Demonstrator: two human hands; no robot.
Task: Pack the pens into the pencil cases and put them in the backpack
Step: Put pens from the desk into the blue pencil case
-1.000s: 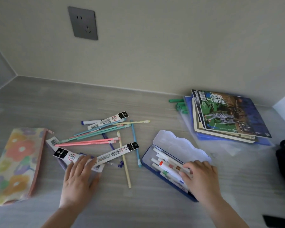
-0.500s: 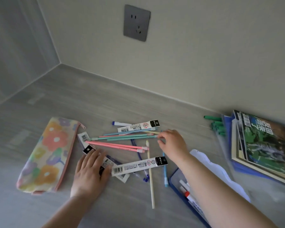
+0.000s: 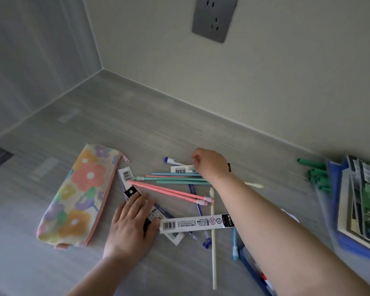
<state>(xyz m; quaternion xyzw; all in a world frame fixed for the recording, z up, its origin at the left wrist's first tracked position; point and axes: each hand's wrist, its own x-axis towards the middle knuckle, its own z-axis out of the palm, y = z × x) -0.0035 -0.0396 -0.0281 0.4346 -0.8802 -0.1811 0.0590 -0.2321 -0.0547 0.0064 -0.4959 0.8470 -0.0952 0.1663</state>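
The loose pens (image 3: pixel 175 179) are fanned across the middle of the grey desk (image 3: pixel 115 124), their long axes running mostly left to right, between the floral pencil case (image 3: pixel 77 195) on the left and the blue pencil box (image 3: pixel 252 272), glimpsed at the bottom right. The far end of the pile is reached by the right hand (image 3: pixel 212 165), curled over a white refill packet (image 3: pixel 183 168) just beside the teal pens; whether anything is pinched cannot be told. The near packets (image 3: pixel 154 213) are pressed flat by the left hand (image 3: pixel 130 227), fingers spread, nothing gripped. The right hand is judged nearer the pens.
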